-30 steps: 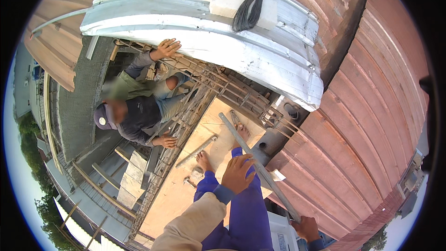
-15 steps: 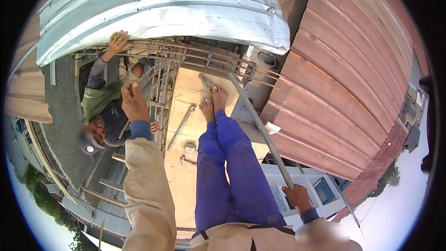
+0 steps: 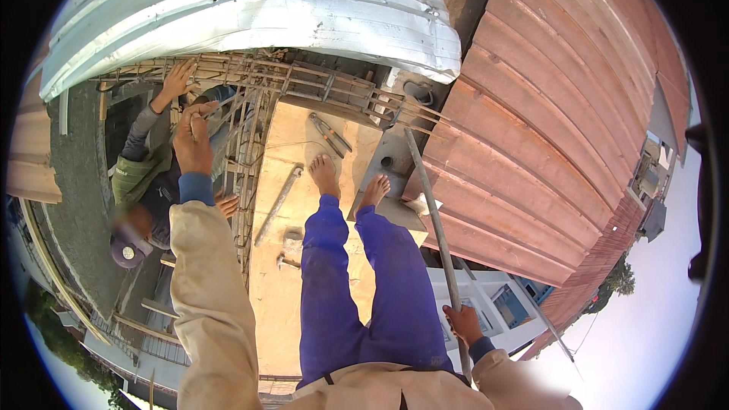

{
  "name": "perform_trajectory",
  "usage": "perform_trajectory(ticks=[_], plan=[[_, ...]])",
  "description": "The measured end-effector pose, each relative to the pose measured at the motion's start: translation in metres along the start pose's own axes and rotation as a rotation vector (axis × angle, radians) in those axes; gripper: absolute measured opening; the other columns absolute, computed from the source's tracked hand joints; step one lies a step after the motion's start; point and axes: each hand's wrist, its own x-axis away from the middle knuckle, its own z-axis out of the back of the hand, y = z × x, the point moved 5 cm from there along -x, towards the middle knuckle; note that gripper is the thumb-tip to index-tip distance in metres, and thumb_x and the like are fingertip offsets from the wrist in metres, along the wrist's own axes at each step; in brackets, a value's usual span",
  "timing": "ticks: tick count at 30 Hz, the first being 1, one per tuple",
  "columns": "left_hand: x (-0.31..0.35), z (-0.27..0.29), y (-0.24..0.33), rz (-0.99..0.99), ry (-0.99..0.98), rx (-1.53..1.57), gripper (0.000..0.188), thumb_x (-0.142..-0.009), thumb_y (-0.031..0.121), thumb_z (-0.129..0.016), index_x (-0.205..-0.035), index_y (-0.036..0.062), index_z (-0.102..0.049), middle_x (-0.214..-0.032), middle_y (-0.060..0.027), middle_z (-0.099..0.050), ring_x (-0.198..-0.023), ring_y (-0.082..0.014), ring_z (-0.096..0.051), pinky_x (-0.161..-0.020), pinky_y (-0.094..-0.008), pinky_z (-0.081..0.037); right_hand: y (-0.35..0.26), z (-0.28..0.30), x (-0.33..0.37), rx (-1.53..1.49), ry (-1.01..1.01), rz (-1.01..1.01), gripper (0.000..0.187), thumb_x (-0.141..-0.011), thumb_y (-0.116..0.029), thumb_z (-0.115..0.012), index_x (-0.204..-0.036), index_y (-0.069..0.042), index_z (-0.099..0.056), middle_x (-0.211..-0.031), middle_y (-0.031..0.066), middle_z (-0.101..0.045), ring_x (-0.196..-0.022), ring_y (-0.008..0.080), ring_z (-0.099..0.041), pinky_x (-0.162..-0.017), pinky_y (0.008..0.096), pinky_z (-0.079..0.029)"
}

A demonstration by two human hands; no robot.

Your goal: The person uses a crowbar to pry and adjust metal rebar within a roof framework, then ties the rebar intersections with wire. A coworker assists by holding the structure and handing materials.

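My right hand (image 3: 463, 324) is wrapped round a long grey pole (image 3: 434, 224), which slants up and away, its far end near the rebar cage. My left hand (image 3: 194, 140) is raised over the left side, fingers curled together; what they hold, if anything, is hidden. Beyond it, a co-worker in a green and dark top reaches one hand (image 3: 179, 80) up by the metal sheet. Between my feet and the cage, orange-handled pincers (image 3: 329, 135) lie on the wooden board (image 3: 304, 125). A rod-like tool (image 3: 279, 205) and a small hammer (image 3: 287, 261) rest left of my legs.
A long rebar cage (image 3: 326, 83) runs along the board's far edge, under a silvery corrugated sheet (image 3: 250, 19). Reddish roofing (image 3: 531, 129) slopes away at right. A grey block with a hole (image 3: 386, 162) sits by my right foot. The co-worker stands in a lower gap at left.
My right foot has stepped right, off the board onto the grey block. The pole has swung steeper, and its near end now extends below my right hand. My left hand remains raised.
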Motion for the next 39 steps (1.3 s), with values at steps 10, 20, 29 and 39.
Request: perform_trajectory(ticks=[10,20,29,39], plan=[[0.02,-0.016,0.017,-0.112,-0.095,-0.378,0.024,-0.1,0.014,-0.045,-0.092,-0.0004,-0.063,-0.079,-0.0091,-0.068,-0.082,-0.0232,-0.071,-0.08,-0.0356,-0.054,-0.083,0.029,-0.106,0.142,0.048,0.07,0.043,-0.095,-0.04,-0.067,-0.083,0.001,-0.062,-0.062,0.0058,-0.058,-0.048,0.0175,-0.059,-0.044,0.0335,-0.048],[0.032,-0.045,-0.013,-0.043,0.207,0.713,0.025,-0.101,0.022,-0.053,-0.089,0.0021,-0.06,-0.083,-0.0087,-0.059,-0.085,-0.0198,-0.059,-0.111,-0.0463,-0.036,-0.202,0.056,-0.276,0.736,0.146,0.229,0.045,-0.102,-0.04,-0.051,-0.107,0.003,-0.064,-0.081,0.0211,-0.071,-0.062,0.0324,-0.071,-0.061,0.0445,-0.058],[0.043,-0.066,-0.025,-0.135,0.425,0.689,0.027,-0.099,0.027,-0.052,-0.088,0.0024,-0.057,-0.077,-0.0079,-0.052,-0.078,-0.0176,-0.048,-0.108,-0.045,-0.037,-0.235,0.036,-0.39,1.028,0.294,0.266,0.04,-0.102,-0.04,-0.046,-0.117,-0.008,-0.062,-0.113,0.0259,-0.07,-0.108,0.0455,-0.066,-0.093,0.0565,-0.052],[0.028,-0.068,-0.036,-0.596,0.775,0.54,0.046,-0.107,0.046,-0.045,-0.093,0.0057,-0.062,-0.07,-0.0039,-0.053,-0.069,-0.0142,-0.05,-0.084,-0.0399,-0.051,-0.203,0.065,-0.388,0.986,0.428,0.324,0.03,-0.099,-0.036,-0.056,-0.108,-0.009,-0.063,-0.097,0.0256,-0.071,-0.093,0.0477,-0.068,-0.081,0.0583,-0.054]])
